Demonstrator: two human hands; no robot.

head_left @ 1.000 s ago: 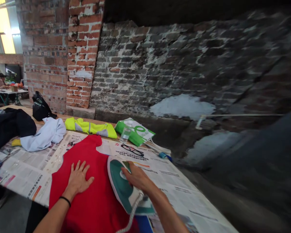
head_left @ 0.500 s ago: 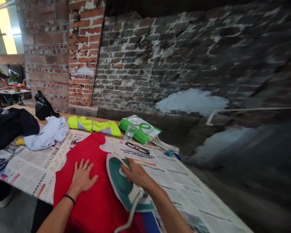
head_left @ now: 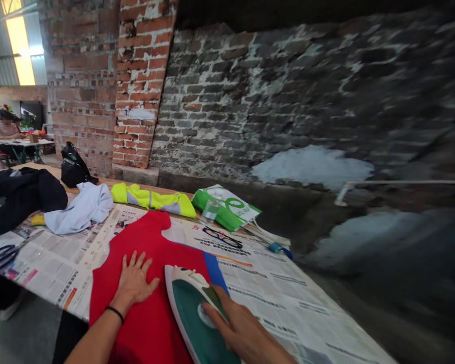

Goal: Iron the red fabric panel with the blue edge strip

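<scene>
A red garment with a blue band at its sleeve end lies spread on the newspaper-covered table. My left hand rests flat on the red cloth, fingers spread, a black band round the wrist. To its right, my right hand is wrapped round the handle of a green and white iron. The iron sits on the garment's right side, its tip pointing away from me; its rear runs out of the bottom of the view.
Behind lie a yellow vest, a green and white bag, a clear cup and black glasses. Scissors, a pale shirt, dark clothes and a black bag are left. A person sits far off.
The iron in my right hand has moved toward me, uncovering the red sleeve and its blue band. My left hand stays on the cloth. The view has shifted slightly.
</scene>
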